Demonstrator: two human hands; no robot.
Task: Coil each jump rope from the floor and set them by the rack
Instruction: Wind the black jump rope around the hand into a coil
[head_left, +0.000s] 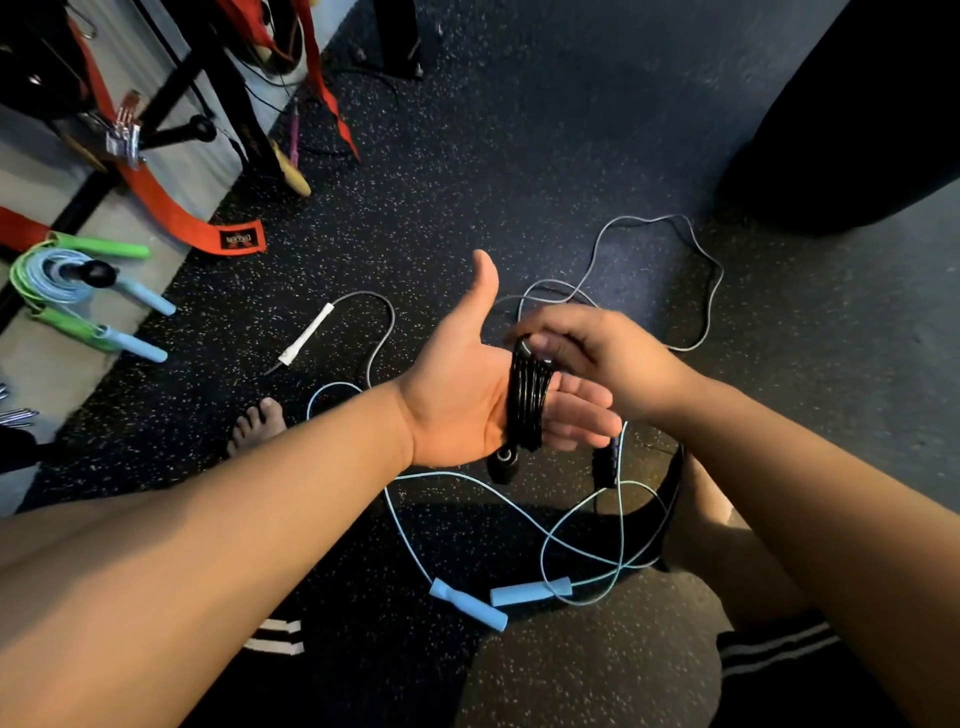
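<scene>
Black rope (525, 405) wraps left hand (452, 395) (right hand (597, 358) pinches it); two ropes (530, 592) (306, 335) loose.

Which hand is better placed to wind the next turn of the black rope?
Right. The right hand pinches the black rope at the top of the coil; the left hand is open with the coil wound round its fingers, so it cannot wind.

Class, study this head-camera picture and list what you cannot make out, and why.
Head view throughout.
- Far side of the glossy black jump rope coil: hidden behind the fingers of the left hand.
- Fingertips of the right hand: motion-blurred at the coil's top.
- Black metal rack: cut off by the top-left edge.
- Thin grey rope with white handle: its other end is lost behind the hands.
- Label on the orange strap: too small to read.
</scene>
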